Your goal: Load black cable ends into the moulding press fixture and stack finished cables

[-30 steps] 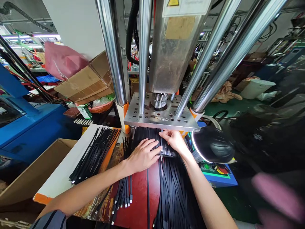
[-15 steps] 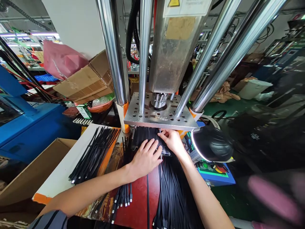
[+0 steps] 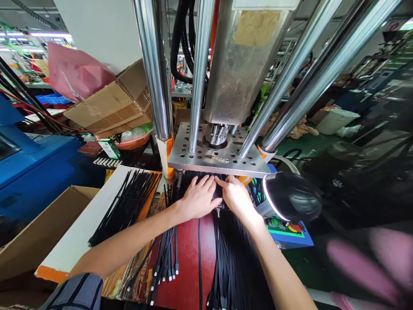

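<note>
My left hand (image 3: 200, 199) lies flat with its fingers stretched over a dark mould (image 3: 187, 183) beneath the steel press plate (image 3: 222, 161). Beside it, my right hand (image 3: 238, 196) is bent, its index fingertip close to the left fingers at the mould. Whatever sits under the right fingertips is hidden. Many black cables (image 3: 230, 258) hang toward me from the mould over the red surface. A smaller bunch of black cables with USB plugs (image 3: 167, 258) lies to the left of them. A single black cable (image 3: 200, 258) runs between the two bunches.
Another bundle of black cables (image 3: 129, 202) rests on a white board (image 3: 69, 237) at left. Steel columns (image 3: 153, 73) rise around the press. A lamp (image 3: 290, 196) and a blue control box (image 3: 290, 234) stand at right. An open cardboard box (image 3: 48, 219) is at far left.
My left hand has slid forward and flattened further over the mould. The right hand has shifted slightly, its index finger now against the left fingertips. The view has moved a little.
</note>
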The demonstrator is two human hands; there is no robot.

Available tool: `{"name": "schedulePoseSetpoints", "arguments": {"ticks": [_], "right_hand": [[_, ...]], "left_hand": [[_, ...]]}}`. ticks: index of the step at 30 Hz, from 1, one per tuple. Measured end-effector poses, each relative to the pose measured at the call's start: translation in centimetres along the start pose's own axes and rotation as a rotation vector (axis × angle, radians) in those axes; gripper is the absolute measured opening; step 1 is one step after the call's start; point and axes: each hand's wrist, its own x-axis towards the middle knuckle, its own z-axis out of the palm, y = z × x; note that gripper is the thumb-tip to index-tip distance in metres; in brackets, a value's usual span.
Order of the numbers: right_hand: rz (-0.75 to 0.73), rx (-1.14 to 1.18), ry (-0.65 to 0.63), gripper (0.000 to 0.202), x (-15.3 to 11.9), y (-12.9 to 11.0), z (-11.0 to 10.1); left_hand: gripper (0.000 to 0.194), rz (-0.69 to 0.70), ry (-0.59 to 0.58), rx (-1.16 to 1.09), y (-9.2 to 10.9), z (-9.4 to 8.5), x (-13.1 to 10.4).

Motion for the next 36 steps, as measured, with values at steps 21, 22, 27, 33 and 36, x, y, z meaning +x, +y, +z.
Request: {"name": "schedulePoseSetpoints", "arguments": {"ticks": [21, 22, 27, 33, 36], "right_hand": [[-0.055, 0.136, 0.106, 0.048, -6.9, -3.8, -1.3], [-0.015, 0.200, 0.114, 0.045, -10.3, -3.8, -1.1], [0.509, 0.066, 0.108, 0.063, -22.1, 0.3, 1.4], [0.629, 0.150, 0.048, 0.043, -24.0, 3.4, 3.1], [0.670, 0.345, 0.058, 0.036, -23.5, 3.7, 1.9]], "left_hand": [[0.030, 0.112, 0.165, -0.183, -2.4, -3.3, -7.7], [0.032, -0.054, 0.159, -0.178, -2.4, -3.0, -10.8], [0.020, -0.609, -0.229, -0.027, -3.9, 0.0, -18.6], [0.013, -0.641, -0.350, -0.107, -4.9, 1.0, -16.7], [0.008, -0.604, -0.357, -0.232, -6.0, 0.3, -16.3]]}}
